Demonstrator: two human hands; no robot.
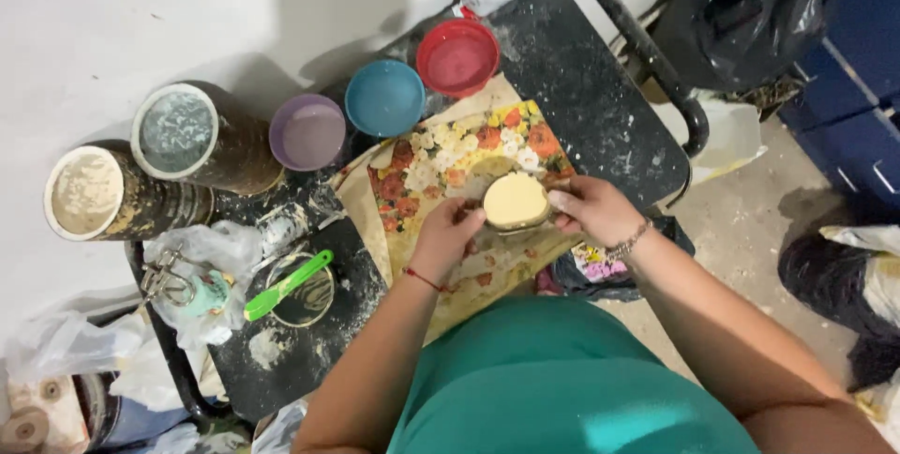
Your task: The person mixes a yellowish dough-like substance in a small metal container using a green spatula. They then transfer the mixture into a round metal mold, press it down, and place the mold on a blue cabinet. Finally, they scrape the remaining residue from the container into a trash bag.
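Both hands are closed around a small round cup (515, 202) filled to the brim with a pale cream-coloured paste. The left hand (448, 235) grips it from the near-left side, fingers curled against the wall of the cup, a thin red string around the wrist. The right hand (594, 209) holds the opposite side, thumb and fingertips pressed to the rim, a beaded bracelet at the wrist. The cup hangs just above a flowered sheet (450, 168) printed with orange, red and white blossoms, which lies across a dark, paint-spattered table (581, 79).

Beyond the sheet three bowls stand in a curved row: a purple bowl (307, 131), a blue bowl (385, 98) beside it, and a red bowl (457, 56) furthest right. Left of these lie two large cans on their sides, their open mouths towards me: one with a greyish inside (178, 131), one with a beige inside (86, 193).

On the near-left part of the table a green spatula (287, 284) rests across a round lid (302, 293). Next to it sits crumpled clear plastic (208, 257) with a metal tool on top. A black rubbish bag (750, 4) sits at the upper right, near a blue cabinet (858, 107). The person wears a teal top (562, 388).
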